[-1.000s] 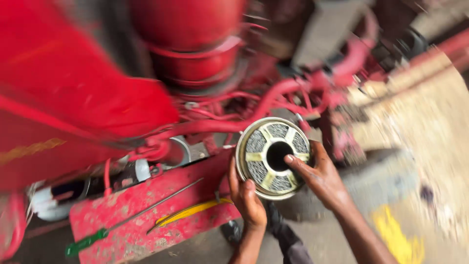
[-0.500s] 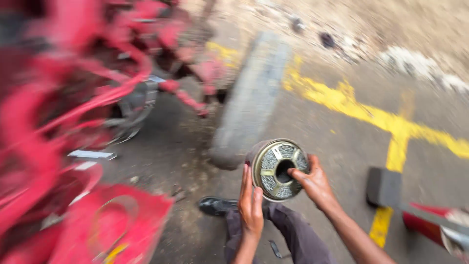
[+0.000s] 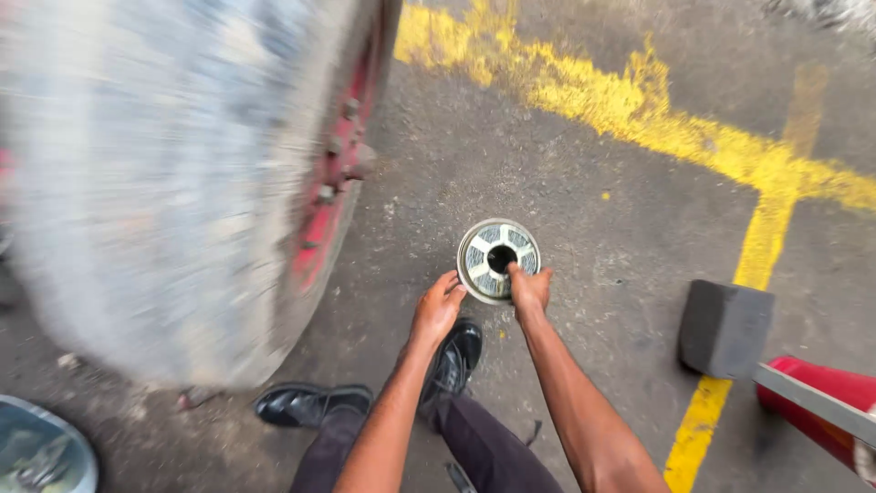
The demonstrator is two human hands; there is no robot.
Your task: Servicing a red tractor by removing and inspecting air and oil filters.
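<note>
A round metal filter [image 3: 498,259] with a dark centre hole and mesh segments is held low over the asphalt. My right hand [image 3: 529,288] grips its lower right rim, with fingers reaching toward the centre hole. My left hand [image 3: 439,308] is at its lower left edge, fingers curled near the rim; whether it touches the rim is unclear. Both arms stretch down from the bottom of the view. My black shoes [image 3: 458,351] stand just below the filter.
A large blurred tyre with a red wheel hub [image 3: 339,183] fills the left. Yellow painted lines [image 3: 639,110] cross the asphalt. A dark grey block [image 3: 725,329] and a red object [image 3: 826,411] lie at right. A metal basin [image 3: 41,452] sits bottom left.
The view swung away from the red machine down to the ground. The filter has gone from chest height down near the asphalt, still in my hands.
</note>
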